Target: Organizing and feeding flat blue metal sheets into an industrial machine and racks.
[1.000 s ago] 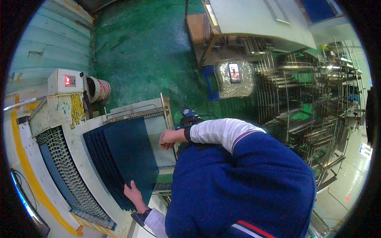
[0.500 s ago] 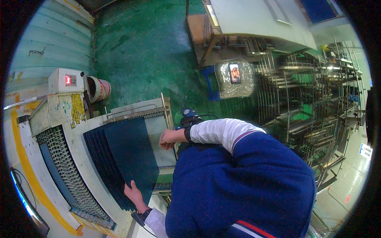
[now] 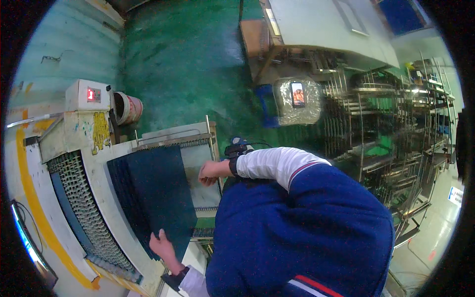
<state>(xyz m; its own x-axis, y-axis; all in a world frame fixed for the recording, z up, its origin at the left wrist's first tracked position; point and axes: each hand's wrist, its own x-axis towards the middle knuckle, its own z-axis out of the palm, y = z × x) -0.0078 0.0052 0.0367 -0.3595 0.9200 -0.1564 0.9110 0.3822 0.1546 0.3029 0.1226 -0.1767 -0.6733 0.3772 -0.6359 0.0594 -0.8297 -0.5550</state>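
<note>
Several dark blue flat sheets (image 3: 161, 193) lie overlapped like a fanned stack on a light rack beside the machine. My left hand (image 3: 164, 250) is at the near edge of the stack, thumb and forefinger apart, with no sheet clearly gripped. To the right of the sheets, over a pale board (image 3: 198, 161), my right hand (image 3: 213, 173) is held with its fingers curled in. Nothing shows in it, and it looks apart from the sheets.
On the left, a machine has a metal mesh conveyor (image 3: 81, 208) and a control box (image 3: 88, 96) with a red display. A bucket (image 3: 128, 108) stands behind it. A phone (image 3: 297, 95) lies on a plastic-wrapped bundle (image 3: 284, 116). Metal racks (image 3: 381, 119) fill the right side.
My left hand has shifted slightly left and nearer along the stack. The sheets' left edges look closer together. My right hand stays in place, while the whole view has shifted a little.
</note>
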